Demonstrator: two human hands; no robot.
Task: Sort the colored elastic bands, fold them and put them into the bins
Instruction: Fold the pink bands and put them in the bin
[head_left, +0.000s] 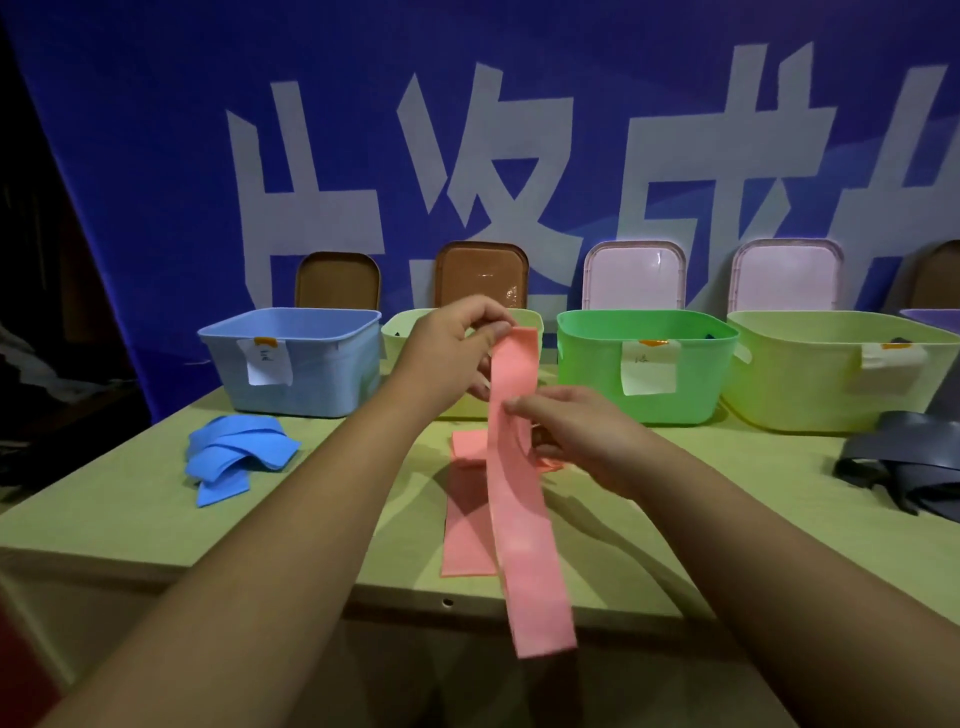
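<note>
Pink band (522, 519) is held off the table (130, 519). Its long axis runs roughly 12 to 6 o'clock, drifting toward 5 at the bottom. Left hand (457, 343) pinches the top end, thumb and fingers closed on it, in front of the pale bin (397, 327). Right hand (582, 431) sits lower on the strip, at about 4 o'clock from the left, fingertips closed on the band's edge roughly a third of the way down. The free end hangs at 6 o'clock from both hands, past the near table edge. The right hand is nearer to it. Judgement: the fold turns on bringing that lower end up toward 12, so the right hand would have to slide down or lift the tail. More pink bands (465, 535) lie flat on the table beneath, same axis. Bin labels are unreadable, so the destination cannot be told.
</note>
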